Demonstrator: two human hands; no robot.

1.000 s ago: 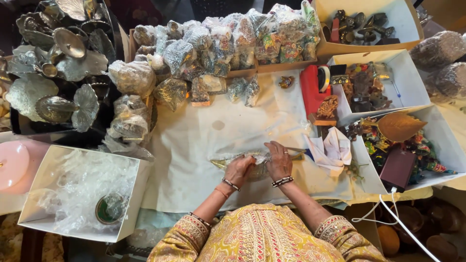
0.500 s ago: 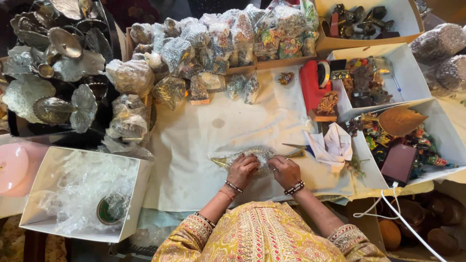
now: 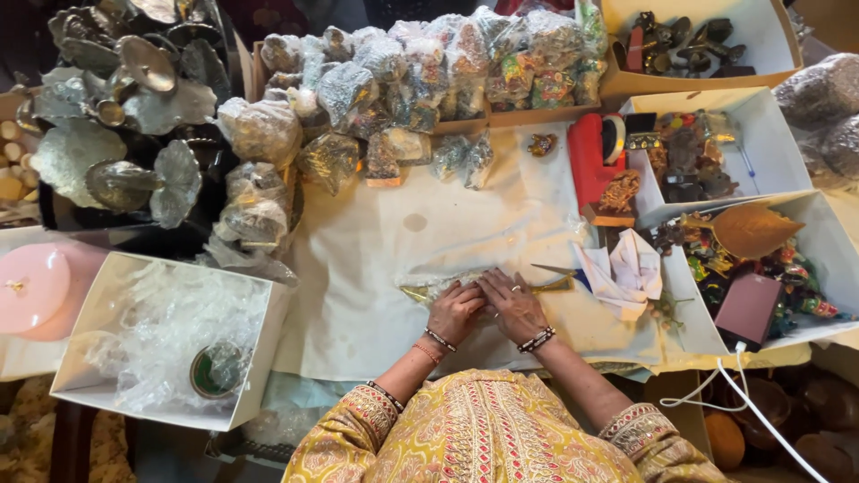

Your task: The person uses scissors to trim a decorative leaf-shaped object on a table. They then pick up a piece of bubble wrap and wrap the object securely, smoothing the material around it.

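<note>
here both hands lie flat and side by side near the middle of the surface point(image 3: 376, 268), which is covered by a creased, off-white cloth with a faint stain. the left hand point(image 3: 454, 310) rests palm down with its fingers loosely spread, released rather than clenched, pressing on a long, slim brass-coloured piece in clear plastic wrap point(image 3: 429, 291). the right hand point(image 3: 512, 302), also palm down with fingers extended and a ring on one of them, presses on the same wrapped piece; neither hand closes around it. the piece lies crosswise under the two hands, one pointed golden end showing to the left of the left hand and the other end poking out to the right of the right hand. both wrists carry dark beaded bracelets, and the sleeves are yellow with patterned embroidery. just right of the right hand lies a heap of folded white paper point(image 3: 626, 268). at the lower left stands a white cardboard box point(image 3: 259, 358) filled with crinkled clear plastic. along the far edge sits a row of small figures bagged in shiny transparent plastic point(image 3: 403, 80), and further left a pile of dull, silvery leaf-shaped metal dishes point(image 3: 116, 116).
</note>
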